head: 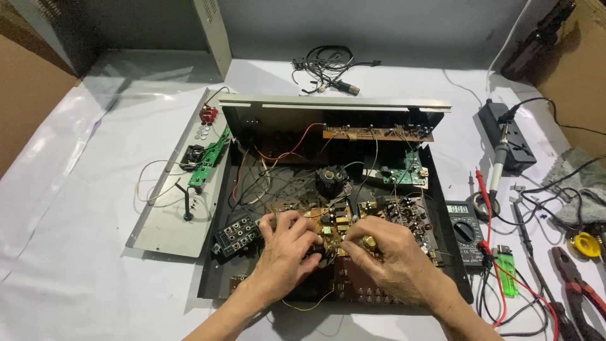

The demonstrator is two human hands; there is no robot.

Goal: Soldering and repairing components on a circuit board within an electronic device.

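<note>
Down at the near edge, both forearms come in from the bottom and the two hands meet over the brown circuit board [328, 222] in the middle of the open black chassis [211, 278]. The left hand [287, 249] is curled, fingertips pinched in on a small dark part on the board, though what exactly sits between them is too hidden to tell. The right hand [394, 256] lies just beside it, fingers bent and pressing at the same spot, a brass-coloured knob-like piece [368, 242] showing at its knuckles; whether it is gripping anything I cannot tell. Just left of the left hand sits a black block of round jacks [237, 235]. To the right of the chassis, a multimeter [464, 230] with red probes [481, 183], a green lighter [507, 271] and red-handled pliers [584, 293] lie on the white table cover [76, 252]. Further in, a black capacitor-like cylinder [331, 180] and a small green board [404, 172] stand among loose wires. On the left, a grey metal panel [167, 227] carries another green board [208, 161]. Further back the raised front panel [334, 104], a soldering iron [499, 161] on the right, then a tangle of black cables [328, 66] at the far side.
</note>
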